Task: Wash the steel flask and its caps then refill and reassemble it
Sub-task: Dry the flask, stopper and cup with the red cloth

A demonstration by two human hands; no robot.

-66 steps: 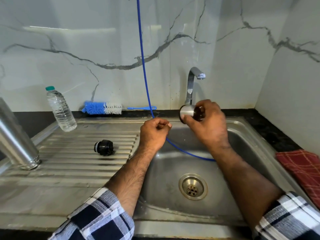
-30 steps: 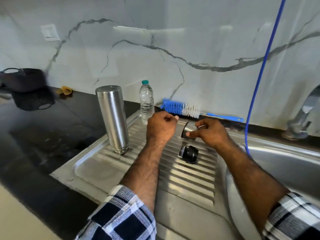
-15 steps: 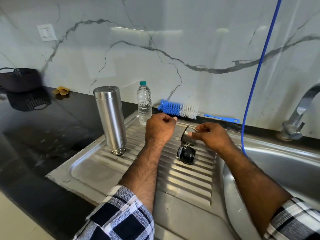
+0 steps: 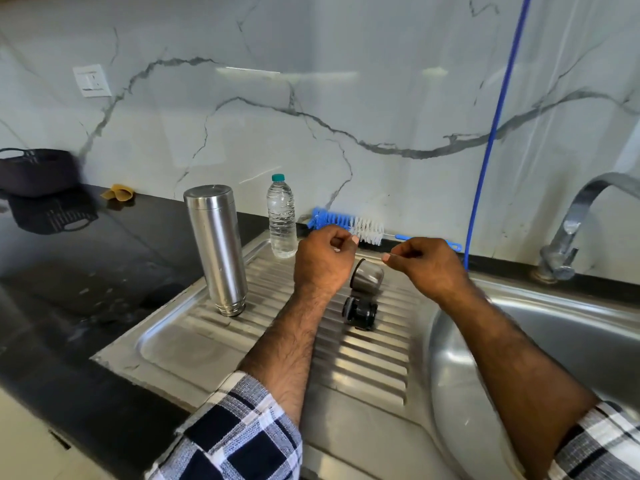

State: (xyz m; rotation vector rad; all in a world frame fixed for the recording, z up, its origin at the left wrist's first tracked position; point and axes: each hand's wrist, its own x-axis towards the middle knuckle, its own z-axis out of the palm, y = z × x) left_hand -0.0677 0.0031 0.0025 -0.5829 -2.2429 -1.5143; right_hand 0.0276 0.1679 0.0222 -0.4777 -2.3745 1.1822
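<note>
Head view, looking down at a steel drainboard (image 4: 363, 362) with the sink (image 4: 554, 341) at 3 o'clock. I note the flask (image 4: 216, 247) standing inverted, mouth down, on the ribs at 9 o'clock of the hands. Steel cap (image 4: 367, 276) lies on its side on the ribs, between the two wrists, open end toward 8 o'clock. Black cap (image 4: 360, 311) lies just beside it at 6 o'clock, apart from both hands.

Left hand (image 4: 323, 263) hovers above the board, fingers curled in, thumb against the forefinger; I see nothing held. Right hand (image 4: 427, 265) is likewise curled, thumb and forefinger tips together just above the steel cap; I cannot tell whether they touch it.

Water bottle (image 4: 281, 216) stands upright at 12 o'clock of the left hand, at the board's back edge. Blue brush (image 4: 349, 226) lies along the wall behind both hands. Blue hose (image 4: 491, 133) hangs down the wall at 1 o'clock. Tap (image 4: 571, 230) sits at 3 o'clock. Dark basket (image 4: 36, 171) rests on the black counter (image 4: 86, 271) at far 9 o'clock.
</note>
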